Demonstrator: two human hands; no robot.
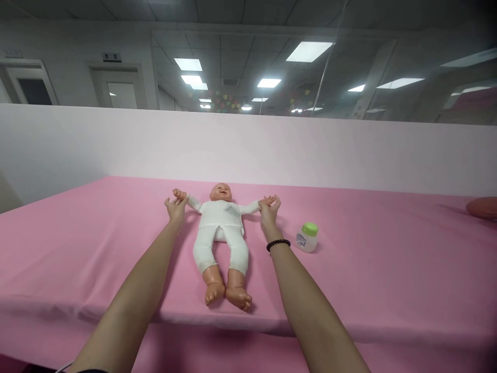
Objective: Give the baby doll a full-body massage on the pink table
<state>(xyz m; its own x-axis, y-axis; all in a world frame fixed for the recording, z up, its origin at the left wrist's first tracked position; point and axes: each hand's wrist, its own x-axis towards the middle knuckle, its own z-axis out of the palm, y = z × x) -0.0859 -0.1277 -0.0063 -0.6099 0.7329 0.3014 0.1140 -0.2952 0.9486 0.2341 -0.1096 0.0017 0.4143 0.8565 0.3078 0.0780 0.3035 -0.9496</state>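
Observation:
A baby doll (221, 215) with a white cloth body lies on its back on a pink-covered table, its feet toward me and its arms stretched out sideways. My left hand (176, 208) is closed around the doll's hand on the left side. On the other side, my right hand (269, 212), with a dark beaded band at the wrist, grips the doll's other hand. To the right of my right wrist stands a small clear jar (307, 238) with a green lid, touched by neither hand.
The pink cloth (388, 269) drapes over the table's front edge. Along the back runs a low white wall (248, 150) with glass above it. Part of a brownish rounded object (483, 207) shows at the far right edge.

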